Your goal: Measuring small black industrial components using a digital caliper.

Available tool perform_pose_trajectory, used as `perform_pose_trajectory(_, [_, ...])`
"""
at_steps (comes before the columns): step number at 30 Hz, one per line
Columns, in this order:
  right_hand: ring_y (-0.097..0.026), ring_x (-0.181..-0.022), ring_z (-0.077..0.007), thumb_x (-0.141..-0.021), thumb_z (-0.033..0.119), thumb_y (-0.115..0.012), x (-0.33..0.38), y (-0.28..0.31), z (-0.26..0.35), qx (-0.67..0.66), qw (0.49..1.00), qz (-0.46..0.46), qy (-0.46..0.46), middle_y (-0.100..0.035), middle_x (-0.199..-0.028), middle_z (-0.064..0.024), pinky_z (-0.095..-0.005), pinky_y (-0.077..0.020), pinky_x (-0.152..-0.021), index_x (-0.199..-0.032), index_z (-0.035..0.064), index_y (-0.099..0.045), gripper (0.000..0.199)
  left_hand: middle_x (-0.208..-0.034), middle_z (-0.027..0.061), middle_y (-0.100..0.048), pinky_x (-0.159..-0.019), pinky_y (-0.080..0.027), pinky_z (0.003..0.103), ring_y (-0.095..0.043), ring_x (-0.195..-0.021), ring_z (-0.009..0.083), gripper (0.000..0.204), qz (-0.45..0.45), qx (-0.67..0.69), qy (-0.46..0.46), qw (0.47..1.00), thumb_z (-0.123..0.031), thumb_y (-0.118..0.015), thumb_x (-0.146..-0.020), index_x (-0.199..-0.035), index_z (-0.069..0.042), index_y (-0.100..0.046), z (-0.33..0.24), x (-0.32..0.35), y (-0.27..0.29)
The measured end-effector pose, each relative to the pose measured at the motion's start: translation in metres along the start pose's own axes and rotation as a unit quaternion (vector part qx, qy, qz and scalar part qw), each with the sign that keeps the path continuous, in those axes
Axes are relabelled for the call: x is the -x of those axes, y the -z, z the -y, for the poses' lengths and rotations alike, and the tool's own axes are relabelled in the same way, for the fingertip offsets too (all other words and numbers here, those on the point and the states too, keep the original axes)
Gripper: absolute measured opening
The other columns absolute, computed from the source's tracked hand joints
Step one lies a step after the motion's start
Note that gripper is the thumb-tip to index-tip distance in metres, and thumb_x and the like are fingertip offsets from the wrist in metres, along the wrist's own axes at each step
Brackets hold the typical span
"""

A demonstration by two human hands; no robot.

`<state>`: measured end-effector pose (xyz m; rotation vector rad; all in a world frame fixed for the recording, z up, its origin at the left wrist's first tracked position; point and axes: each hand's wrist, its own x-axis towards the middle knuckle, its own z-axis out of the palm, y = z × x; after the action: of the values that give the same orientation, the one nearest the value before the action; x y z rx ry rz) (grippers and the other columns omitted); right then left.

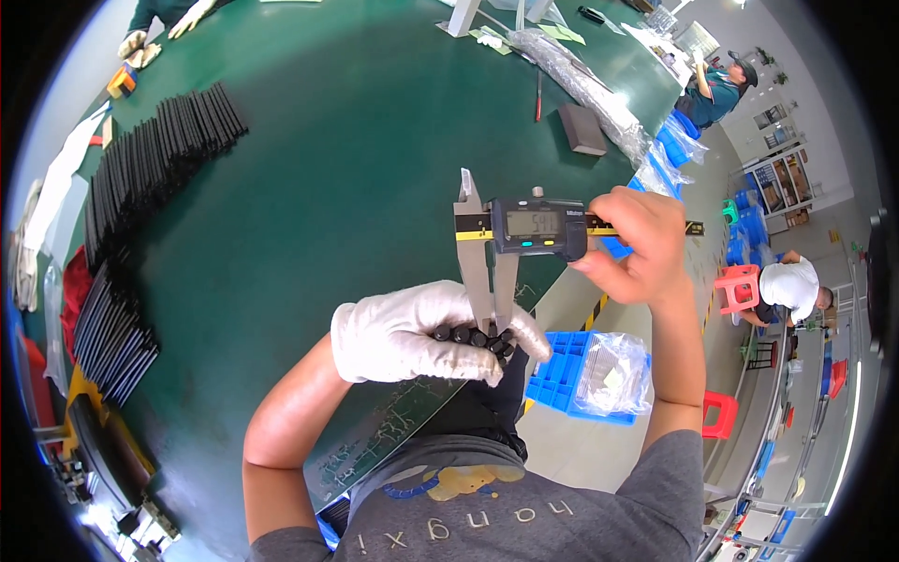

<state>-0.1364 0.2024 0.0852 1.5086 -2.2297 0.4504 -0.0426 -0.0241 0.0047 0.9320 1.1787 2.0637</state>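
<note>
My left hand (398,332), in a white glove, is closed round a bundle of several thin black rods (478,338), their round ends showing between thumb and fingers. A digital caliper (549,230) with a small grey display is in my right hand (646,245), which is bare and pinches it at the beam end. The caliper's long jaws point down at the rod ends. At least one rod appears to lie between the jaw tips, though whether they touch it I cannot tell.
On the green table (328,169), long rows of black rods (159,155) lie at left. A brown block (582,129) and a plastic-wrapped bundle (581,80) lie far right. A blue crate (562,375) stands on the floor at right. Another person's gloved hands (140,49) rest at far left.
</note>
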Motion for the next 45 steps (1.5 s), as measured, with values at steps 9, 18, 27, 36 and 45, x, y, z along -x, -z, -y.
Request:
perform_pose_trajectory(9, [-0.048,-0.046,-0.023,-0.063,0.034,-0.076,0.003,-0.003,0.002,0.001,1.0,-0.002,0.003,-0.051,-0.06,-0.0039,-0.03,-0.0341,-0.04,-0.076,0.0063,-0.058,0.036,-0.109,0.0093,-0.056,-0.08,-0.045,0.029,-0.054,-0.092,0.0152,0.033,-0.005,-0.012,0.001,1.0,-0.02,-0.058,-0.089,-0.114,0.001,-0.056,0.001,0.002,0.0])
perform_pose_trajectory(18, [-0.052,-0.052,-0.0252,-0.065,0.022,-0.072,0.0,-0.005,0.008,-0.067,0.997,0.022,-0.039,-0.054,-0.066,-0.0068,-0.0314,-0.0373,-0.044,-0.081,0.0044,-0.057,0.029,-0.103,0.0068,-0.057,-0.078,-0.044,0.026,-0.054,-0.084,0.0115,0.033,-0.012,0.021,-0.013,1.0,-0.018,-0.058,-0.089,-0.116,0.001,-0.055,-0.001,0.0,0.0])
perform_pose_trajectory(27, [-0.047,-0.046,-0.0225,-0.063,0.032,-0.076,0.0,-0.006,0.005,-0.022,1.0,-0.003,-0.008,-0.052,-0.061,-0.005,-0.0298,-0.0338,-0.041,-0.078,0.0057,-0.056,0.036,-0.101,0.0063,-0.058,-0.078,-0.044,0.026,-0.054,-0.083,0.0105,0.033,-0.021,0.031,0.005,0.999,-0.019,-0.06,-0.088,-0.115,0.0,-0.056,0.0,0.002,-0.001])
perform_pose_trajectory(36, [-0.045,-0.044,-0.0216,-0.061,0.038,-0.078,-0.009,0.001,0.006,0.019,0.999,-0.02,0.026,-0.051,-0.058,-0.003,-0.0294,-0.0315,-0.039,-0.073,0.0074,-0.057,0.039,-0.105,0.0087,-0.058,-0.079,-0.045,0.028,-0.055,-0.09,0.014,0.033,0.0,0.021,-0.001,1.0,-0.02,-0.061,-0.088,-0.114,0.0,-0.056,-0.004,-0.001,0.0])
perform_pose_trajectory(45, [-0.046,-0.045,-0.0214,-0.061,0.033,-0.078,-0.001,0.001,0.009,0.016,1.0,-0.02,0.01,-0.05,-0.059,-0.0035,-0.0291,-0.0318,-0.039,-0.076,0.0065,-0.058,0.036,-0.108,0.0088,-0.057,-0.081,-0.046,0.029,-0.055,-0.094,0.0158,0.031,-0.014,-0.025,-0.012,1.0,-0.021,-0.059,-0.089,-0.111,0.0,-0.056,-0.001,0.0,-0.002])
